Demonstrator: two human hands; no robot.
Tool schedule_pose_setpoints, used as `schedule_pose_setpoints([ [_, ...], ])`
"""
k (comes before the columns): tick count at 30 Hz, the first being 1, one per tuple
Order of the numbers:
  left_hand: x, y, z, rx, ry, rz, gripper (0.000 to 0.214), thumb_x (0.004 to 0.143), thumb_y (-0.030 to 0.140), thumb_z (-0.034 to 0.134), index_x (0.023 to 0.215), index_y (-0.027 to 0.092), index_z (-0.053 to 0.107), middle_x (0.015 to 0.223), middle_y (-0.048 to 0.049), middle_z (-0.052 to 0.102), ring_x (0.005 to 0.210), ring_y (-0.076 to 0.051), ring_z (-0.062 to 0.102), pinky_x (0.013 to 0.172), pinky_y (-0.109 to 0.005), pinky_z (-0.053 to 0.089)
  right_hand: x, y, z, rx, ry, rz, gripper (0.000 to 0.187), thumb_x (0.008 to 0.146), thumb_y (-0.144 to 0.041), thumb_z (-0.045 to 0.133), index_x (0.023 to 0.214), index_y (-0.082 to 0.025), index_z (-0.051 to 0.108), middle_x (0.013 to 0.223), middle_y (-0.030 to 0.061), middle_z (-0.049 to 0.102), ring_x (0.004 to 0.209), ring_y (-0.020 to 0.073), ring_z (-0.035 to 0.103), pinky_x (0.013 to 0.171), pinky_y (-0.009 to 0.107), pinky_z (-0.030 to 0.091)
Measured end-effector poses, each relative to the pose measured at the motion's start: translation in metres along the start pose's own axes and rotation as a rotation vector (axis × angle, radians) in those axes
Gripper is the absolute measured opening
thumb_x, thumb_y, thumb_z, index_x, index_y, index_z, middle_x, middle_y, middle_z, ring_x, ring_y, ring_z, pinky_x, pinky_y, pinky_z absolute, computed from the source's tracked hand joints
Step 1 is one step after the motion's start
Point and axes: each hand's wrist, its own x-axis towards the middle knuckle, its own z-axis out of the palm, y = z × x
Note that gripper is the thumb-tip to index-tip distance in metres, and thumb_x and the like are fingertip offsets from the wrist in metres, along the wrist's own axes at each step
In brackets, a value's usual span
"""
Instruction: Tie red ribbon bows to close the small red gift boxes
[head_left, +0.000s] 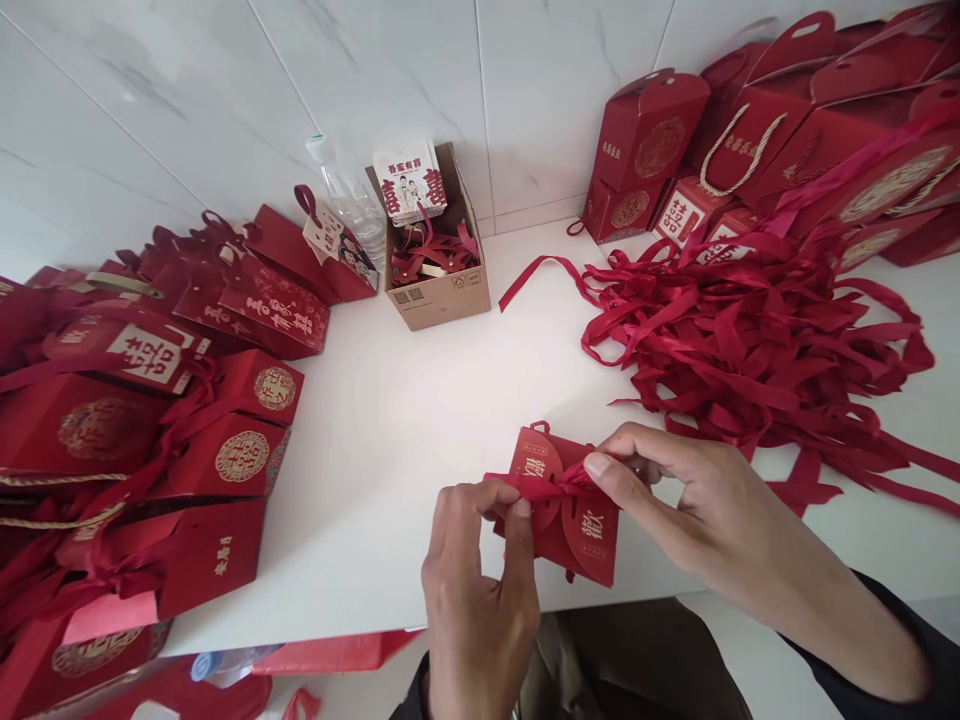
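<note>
A small red gift box (581, 535) with gold characters lies near the white table's front edge. A red ribbon (553, 487) runs across its top. My left hand (480, 590) pinches the ribbon's left end between thumb and forefinger. My right hand (675, 495) pinches the ribbon at its knot, over the middle of the box. Both hands are closed on the ribbon.
A heap of loose red ribbons (757, 340) lies at the right. Red gift boxes and bags are stacked at the back right (652, 130) and along the left (232, 455). An open cardboard carton (442, 290) with cards and ribbons and a plastic bottle (349, 200) stand by the tiled wall.
</note>
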Motion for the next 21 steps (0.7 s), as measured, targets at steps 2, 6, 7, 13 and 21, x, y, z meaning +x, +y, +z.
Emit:
schedule_pose_setpoints([
  [2, 0.0, -0.001, -0.001, 0.006, -0.012, 0.033, 0.011, 0.1, 0.017, 0.059, 0.098, 0.028, 0.062, 0.086, 0.002, 0.063, 0.077, -0.015, 0.058, 0.068, -0.025, 0.051, 0.0, 0.0, -0.001, -0.013, 0.004, -0.01, 0.025, 0.105, -0.04, 0.057, 0.085, -0.027, 0.064, 0.066, -0.0059, 0.057, 0.053, 0.0113, 0.052, 0.041, 0.024, 0.035],
  [6, 0.002, -0.003, -0.007, 0.019, -0.112, 0.162, 0.021, 0.095, 0.013, 0.063, 0.109, 0.028, 0.06, 0.093, 0.001, 0.065, 0.079, -0.014, 0.058, 0.069, -0.024, 0.052, 0.003, 0.004, 0.0, -0.038, 0.046, -0.069, 0.007, 0.102, -0.033, 0.061, 0.102, -0.03, 0.068, 0.091, -0.0039, 0.071, 0.064, 0.0112, 0.062, 0.054, 0.022, 0.049],
  [7, 0.002, -0.003, -0.007, 0.012, -0.12, 0.182, 0.023, 0.094, 0.011, 0.062, 0.11, 0.028, 0.059, 0.093, 0.0008, 0.065, 0.079, -0.014, 0.058, 0.068, -0.023, 0.052, 0.003, 0.005, 0.0, -0.046, 0.058, -0.085, 0.006, 0.101, -0.031, 0.062, 0.101, -0.03, 0.068, 0.094, -0.003, 0.071, 0.068, 0.0118, 0.064, 0.058, 0.023, 0.052],
  [13, 0.003, 0.001, 0.0, -0.088, -0.051, 0.111, 0.019, 0.096, 0.01, 0.058, 0.104, 0.027, 0.062, 0.085, 0.0023, 0.061, 0.072, -0.013, 0.056, 0.063, -0.023, 0.05, 0.003, 0.007, 0.002, -0.047, 0.08, -0.144, 0.005, 0.102, -0.029, 0.06, 0.098, -0.028, 0.064, 0.095, -0.0019, 0.072, 0.081, 0.0143, 0.069, 0.065, 0.024, 0.054],
  [21, 0.0, 0.006, 0.003, -0.019, 0.017, -0.026, 0.014, 0.103, 0.022, 0.052, 0.099, 0.026, 0.064, 0.086, -0.0004, 0.063, 0.078, -0.017, 0.055, 0.07, -0.03, 0.046, 0.0, 0.007, -0.002, -0.079, 0.017, -0.036, 0.034, 0.106, -0.045, 0.054, 0.077, -0.027, 0.058, 0.063, -0.0058, 0.055, 0.049, 0.0126, 0.044, 0.044, 0.027, 0.035],
])
